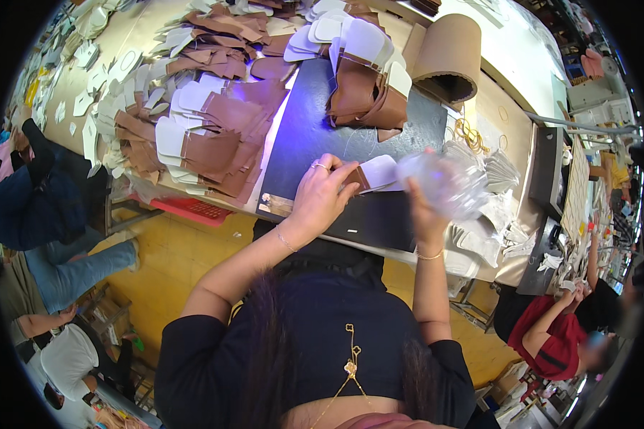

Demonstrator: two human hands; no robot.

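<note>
On a black mat (293, 136), my left hand (322, 189) presses its fingertips on a small piece with a brown part and a white rounded part (376, 174). The thumb and fingers pinch the piece's brown end. My right hand (426, 214) is closed around a clear, see-through plastic object (451, 186), smeared by motion, so its exact kind cannot be made out. It is just right of the white end of the piece. Beyond my hands, a pile of similar brown and white pieces (368, 89) rests on the mat.
More brown and white pieces (215, 139) lie heaped at the left. A brown half-round roll (447, 53) stands at the back right. Thin white pieces (501, 171) and yellow rubber bands (469, 136) lie right. A red basket (192, 209) is below the table edge. Other people sit nearby.
</note>
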